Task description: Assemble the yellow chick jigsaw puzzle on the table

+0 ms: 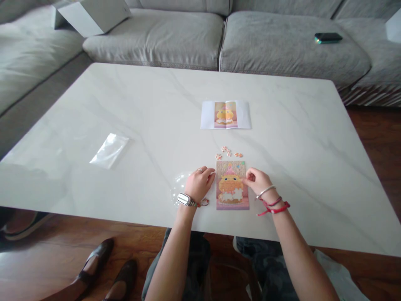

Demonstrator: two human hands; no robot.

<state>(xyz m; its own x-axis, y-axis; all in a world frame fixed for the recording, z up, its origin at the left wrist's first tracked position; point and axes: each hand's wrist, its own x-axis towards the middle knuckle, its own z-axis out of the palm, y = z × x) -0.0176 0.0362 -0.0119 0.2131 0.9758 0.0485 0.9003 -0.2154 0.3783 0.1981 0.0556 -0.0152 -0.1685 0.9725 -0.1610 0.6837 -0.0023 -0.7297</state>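
A small jigsaw puzzle (230,205) with a yellow cartoon figure in a pink hat lies in front of me. Its lower middle has a jagged white area; I cannot tell whether that is printed or bare backing. My left hand (199,183) is closed at the puzzle's left edge, its fingertips pressed together; anything inside is hidden. At the right edge, my right hand (258,182) is pinched, fingertips over the border, and what it holds is too small to name. Several loose puzzle pieces (238,155) lie just above the puzzle. Something small and reddish shows beside my left wrist.
A creased sheet (208,115) printed with the same picture lies beyond the pieces. Clear round plastic (178,184) is partly under my left hand. A clear plastic bag (110,150) rests at left on the marble-patterned table (156,108). Behind stands a grey sofa (169,35). Another person's feet show lower left.
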